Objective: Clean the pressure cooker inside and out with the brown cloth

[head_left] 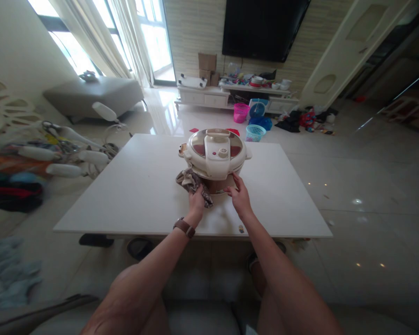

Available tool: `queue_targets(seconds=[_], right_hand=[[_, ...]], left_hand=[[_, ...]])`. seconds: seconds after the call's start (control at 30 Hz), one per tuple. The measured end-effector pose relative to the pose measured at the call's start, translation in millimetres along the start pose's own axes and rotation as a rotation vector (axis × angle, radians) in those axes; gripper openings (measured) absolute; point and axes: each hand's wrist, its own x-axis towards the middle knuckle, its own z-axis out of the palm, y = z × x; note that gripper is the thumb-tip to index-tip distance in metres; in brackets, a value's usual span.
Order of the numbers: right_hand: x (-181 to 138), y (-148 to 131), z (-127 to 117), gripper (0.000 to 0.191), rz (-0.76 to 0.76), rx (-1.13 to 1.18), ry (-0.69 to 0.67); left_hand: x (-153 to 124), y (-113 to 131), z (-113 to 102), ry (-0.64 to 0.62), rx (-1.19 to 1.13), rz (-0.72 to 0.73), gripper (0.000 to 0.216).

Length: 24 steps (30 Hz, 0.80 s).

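A cream electric pressure cooker [216,156] with a shiny lid top, a raised handle and a front control panel stands on the white table [136,186]. My left hand [196,200], below a brown-strapped watch, grips a crumpled brown patterned cloth [192,180] against the cooker's lower left front. On the other side, my right hand [240,197] has its fingers apart, with the fingertips at the cooker's lower right front, under the lid's rim. Whether they press on the body cannot be made out. Part of the cooker's base is hidden by the cloth and hands.
A small brownish item [241,229] lies by the table's near edge. Beyond the table are a turquoise basket [255,133], a pink basket [241,112] and a low cluttered cabinet [204,98]. Pale padded arms of a white stand [64,170] reach close to the table's left side.
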Motion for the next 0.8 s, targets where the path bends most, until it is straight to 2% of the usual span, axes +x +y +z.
queue_targets(seconds=[0.07, 0.13, 0.27, 0.4, 0.57, 0.7, 0.8], right_hand=[[0.2, 0.5, -0.2, 0.072, 0.003, -0.001, 0.006], [0.0, 0.9, -0.5, 0.072, -0.006, -0.013, 0.006], [0.0, 1.1, -1.6, 0.071, -0.033, -0.025, -0.031], [1.2, 2.2, -3.5, 0.065, -0.039, -0.027, 0.001], [2.6, 6.5, -6.7, 0.056, -0.074, -0.053, 0.008], [2.6, 9.6, -7.4, 0.055, -0.093, -0.082, 0.001], [2.5, 11.1, -6.0, 0.057, -0.081, -0.079, 0.006]], left_hand=[[12.5, 1.6, -1.7, 0.029, -0.017, -0.009, 0.023], [12.9, 0.0, -2.3, 0.019, -0.023, -0.012, 0.023], [-14.6, -7.0, -0.4, -0.049, -0.027, -0.014, 0.017], [-33.1, -2.5, -0.2, -0.089, -0.12, -0.106, 0.019], [-5.1, 26.0, -10.3, -0.095, -0.36, -0.206, 0.024], [22.2, 49.2, -18.5, -0.037, -0.376, -0.06, 0.025], [26.1, 56.3, -17.8, -0.005, -0.268, 0.068, 0.022]])
